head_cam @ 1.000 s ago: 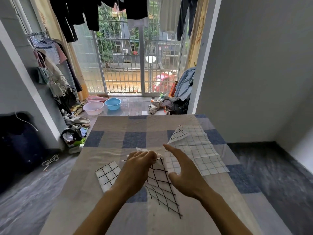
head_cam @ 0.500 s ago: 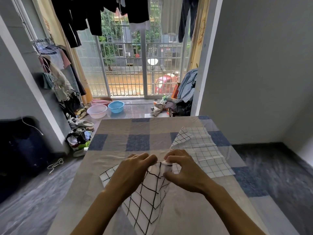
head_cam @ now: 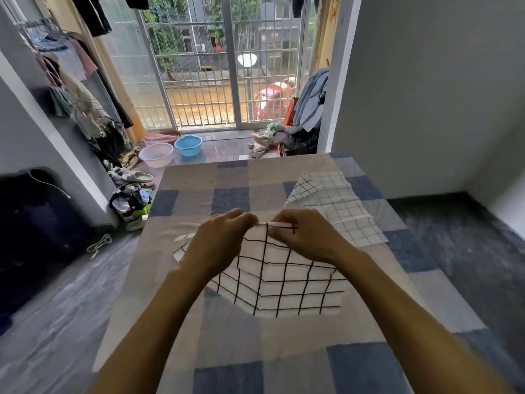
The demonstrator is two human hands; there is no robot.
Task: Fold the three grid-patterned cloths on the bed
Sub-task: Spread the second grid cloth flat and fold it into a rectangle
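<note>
Cloth [head_cam: 284,280] hanging, top edge running left-right

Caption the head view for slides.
Left hand and right hand pinch the near cloth by its top edge; a second cloth lies farther up the bed.

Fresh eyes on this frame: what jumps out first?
The left hand and right hand pinch the top edge of a white cloth with a bold black grid, centre frame over the blue-and-beige checked bed sheet. Behind them to the right lies a paler fine-grid white cloth, one corner turned over. Beyond the bed, a barred glass door glows bright.
</note>
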